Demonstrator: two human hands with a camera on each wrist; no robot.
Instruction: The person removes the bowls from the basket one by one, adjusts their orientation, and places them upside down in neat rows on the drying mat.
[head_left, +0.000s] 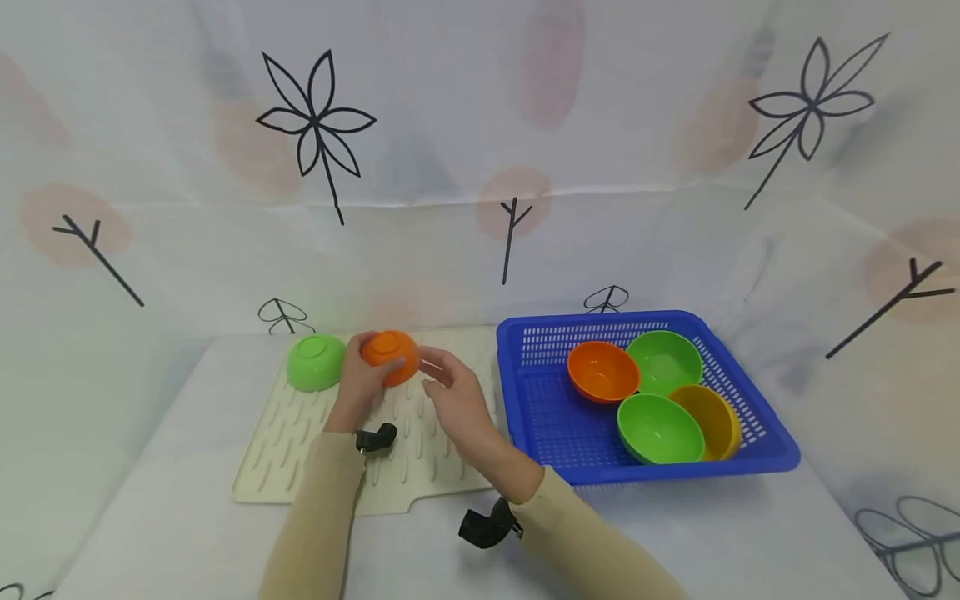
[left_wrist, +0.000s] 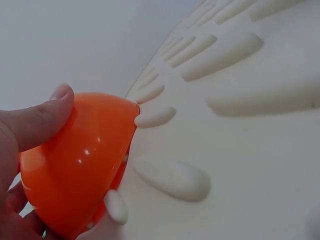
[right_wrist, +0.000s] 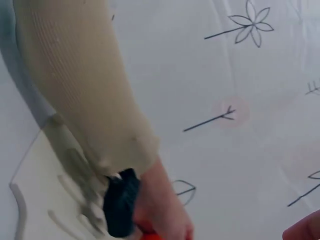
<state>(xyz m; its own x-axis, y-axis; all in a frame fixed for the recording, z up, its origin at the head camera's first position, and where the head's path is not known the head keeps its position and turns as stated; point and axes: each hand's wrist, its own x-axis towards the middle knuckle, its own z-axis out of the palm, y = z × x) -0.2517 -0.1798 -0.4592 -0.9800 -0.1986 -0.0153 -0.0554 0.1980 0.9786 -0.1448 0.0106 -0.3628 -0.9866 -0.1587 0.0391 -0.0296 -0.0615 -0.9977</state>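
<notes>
An orange bowl [head_left: 391,354] is upside down at the back of the cream ridged drying mat [head_left: 300,467]. My left hand [head_left: 361,379] grips it from the left side, thumb across its outside. In the left wrist view the bowl [left_wrist: 80,160] has its rim right at the mat's ridges [left_wrist: 172,180]. My right hand [head_left: 461,400] is just to the right of that bowl, fingers extended toward it and holding nothing. To the left of my left hand, a green bowl [head_left: 315,363] stands upside down on the mat.
A blue plastic basket [head_left: 540,425] stands right of the mat. It holds an orange bowl [head_left: 603,372], two green bowls [head_left: 665,362] and a yellow bowl [head_left: 712,421]. Behind the table hangs a white cloth [head_left: 442,250] with drawn flowers.
</notes>
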